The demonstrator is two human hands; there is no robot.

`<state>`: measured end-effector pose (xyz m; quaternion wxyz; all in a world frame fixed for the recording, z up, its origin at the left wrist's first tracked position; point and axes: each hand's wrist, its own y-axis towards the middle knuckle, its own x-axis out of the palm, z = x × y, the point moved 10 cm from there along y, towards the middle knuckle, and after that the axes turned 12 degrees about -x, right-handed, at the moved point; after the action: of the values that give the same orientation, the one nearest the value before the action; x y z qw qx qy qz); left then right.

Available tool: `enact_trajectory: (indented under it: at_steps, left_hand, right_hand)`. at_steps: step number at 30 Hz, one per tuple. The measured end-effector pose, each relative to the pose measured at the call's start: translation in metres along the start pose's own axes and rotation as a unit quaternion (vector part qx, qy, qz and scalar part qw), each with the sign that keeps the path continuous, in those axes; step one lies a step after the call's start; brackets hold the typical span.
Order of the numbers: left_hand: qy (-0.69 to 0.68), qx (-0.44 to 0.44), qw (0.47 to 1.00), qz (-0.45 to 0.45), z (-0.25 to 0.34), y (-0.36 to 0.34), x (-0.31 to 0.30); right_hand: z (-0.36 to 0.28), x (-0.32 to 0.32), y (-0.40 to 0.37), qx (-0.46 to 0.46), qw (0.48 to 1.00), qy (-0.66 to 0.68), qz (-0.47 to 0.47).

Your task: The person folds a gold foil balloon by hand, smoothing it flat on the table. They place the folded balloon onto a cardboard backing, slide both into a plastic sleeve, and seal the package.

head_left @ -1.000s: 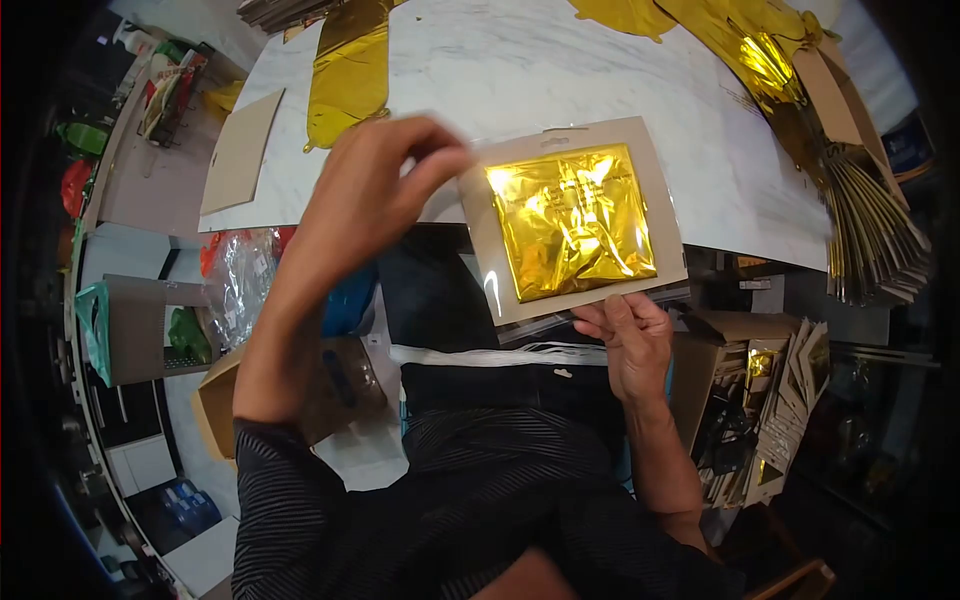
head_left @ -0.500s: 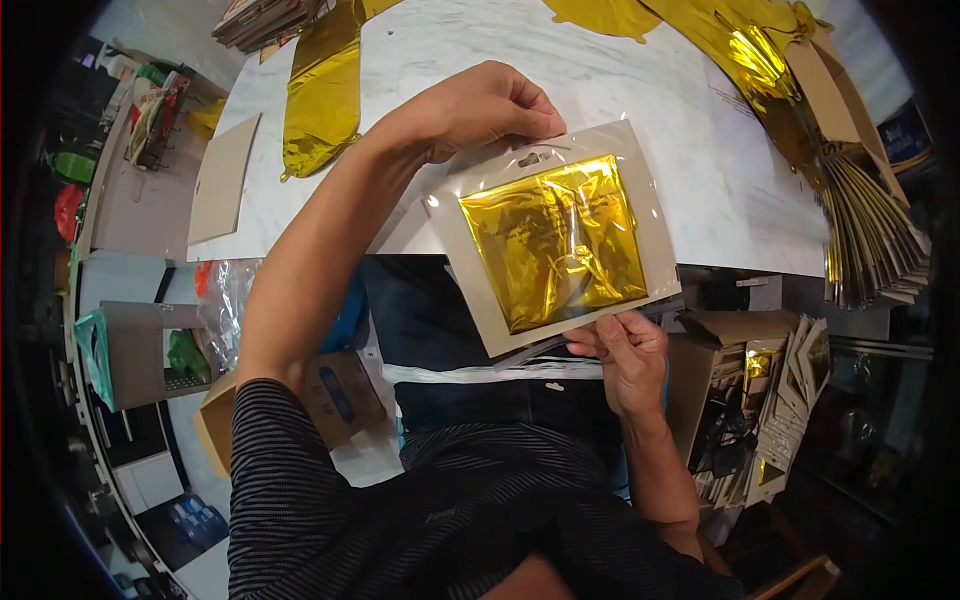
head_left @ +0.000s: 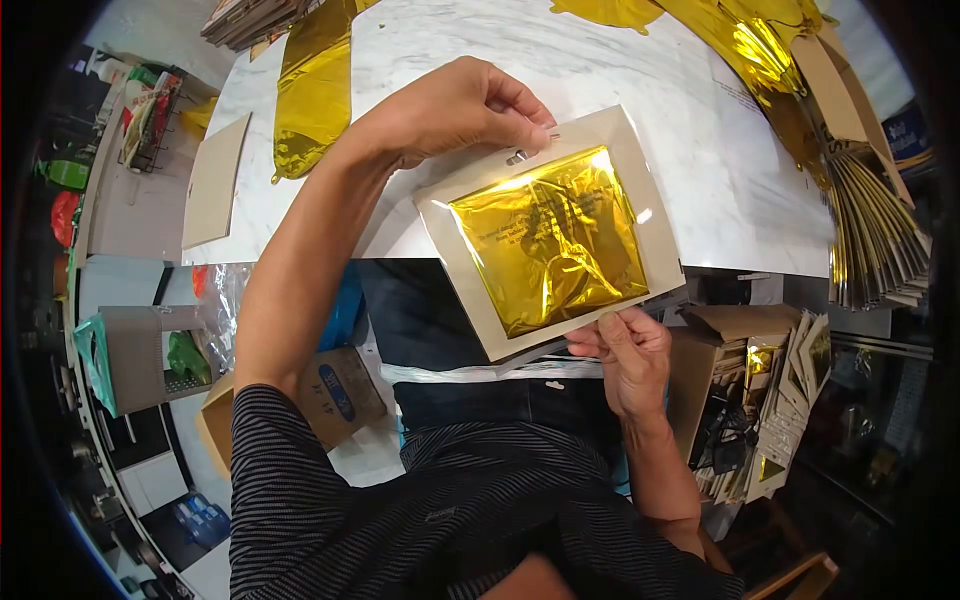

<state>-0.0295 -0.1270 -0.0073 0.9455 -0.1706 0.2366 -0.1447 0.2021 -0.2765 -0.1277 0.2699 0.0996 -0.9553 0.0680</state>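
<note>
A folded gold foil balloon [head_left: 550, 245] lies flat against a beige card inside a clear plastic package [head_left: 655, 225]. The package is held tilted over the table's near edge and my lap. At its top, beside the hang hole, my left hand [head_left: 480, 108] is closed in a pinch on the plastic edge. My right hand [head_left: 635, 360] grips the lower right edge, thumb on top and fingers partly hidden underneath. Small dark print shows through the plastic across the foil.
On the marble-patterned table [head_left: 420, 30] lie a gold foil piece [head_left: 312, 100], a beige card [head_left: 215, 185] and more gold foil [head_left: 725, 45]. A fanned stack of packages [head_left: 875, 230] hangs at the right edge. Below stands a cardboard box [head_left: 690, 385] holding packages; another box [head_left: 335, 400] sits left.
The fingertips of my left hand have moved slightly left and down, closer to the hang hole. The package has shifted a little left and its glare has changed. My right hand keeps its grip.
</note>
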Motion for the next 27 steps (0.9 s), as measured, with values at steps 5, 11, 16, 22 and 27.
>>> enact_trajectory:
  at_steps: [5, 11, 16, 22, 27]
  left_hand:
    - [-0.02, -0.023, 0.999, -0.02, -0.011, 0.003, -0.002]
    - [-0.081, -0.012, 0.997, -0.012, -0.011, 0.004, 0.001]
    - [-0.068, 0.004, 0.998, 0.005, -0.008, 0.002, 0.002]
    - [-0.152, -0.013, 0.987, -0.054, -0.018, -0.003, -0.001]
    - [-0.132, -0.024, 0.988, -0.082, -0.025, -0.003, 0.003]
  right_hand:
    - [0.002, 0.0, -0.001, -0.005, 1.0, -0.004, -0.011]
    - [-0.001, 0.007, -0.001, -0.017, 1.0, 0.0, 0.018]
    - [0.004, 0.006, -0.003, -0.015, 0.999, -0.036, -0.024]
    - [-0.002, 0.004, 0.0, -0.044, 0.999, -0.018, 0.022]
    - [0.001, 0.006, -0.001, -0.038, 0.999, -0.013, 0.015]
